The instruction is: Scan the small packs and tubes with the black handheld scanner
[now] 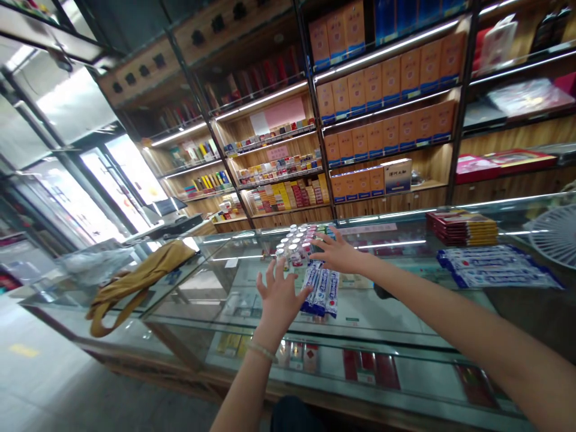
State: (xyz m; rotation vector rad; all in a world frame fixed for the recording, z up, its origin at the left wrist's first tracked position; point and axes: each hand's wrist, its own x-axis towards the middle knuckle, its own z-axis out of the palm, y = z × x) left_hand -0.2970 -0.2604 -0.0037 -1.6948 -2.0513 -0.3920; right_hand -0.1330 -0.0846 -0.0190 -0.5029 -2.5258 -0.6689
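Observation:
Over the glass counter [252, 300], my left hand [279, 294] is open with its fingers spread, just left of several blue-and-white packets [321, 288] lying side by side. A bracelet circles the left wrist. My right hand [335, 251], also open and holding nothing, reaches in from the right above the far end of those packets. Its fingertips are close to a cluster of small white-capped bottles [292, 241]. Whether they touch the bottles cannot be made out.
More blue-and-white packets [492, 267] and a stack of red and yellow packs [461, 227] are on the counter's right, beside a white fan-like grille [555, 234]. A mustard bag [144, 279] lies at the left. Behind stand shelves with orange boxes [389, 84].

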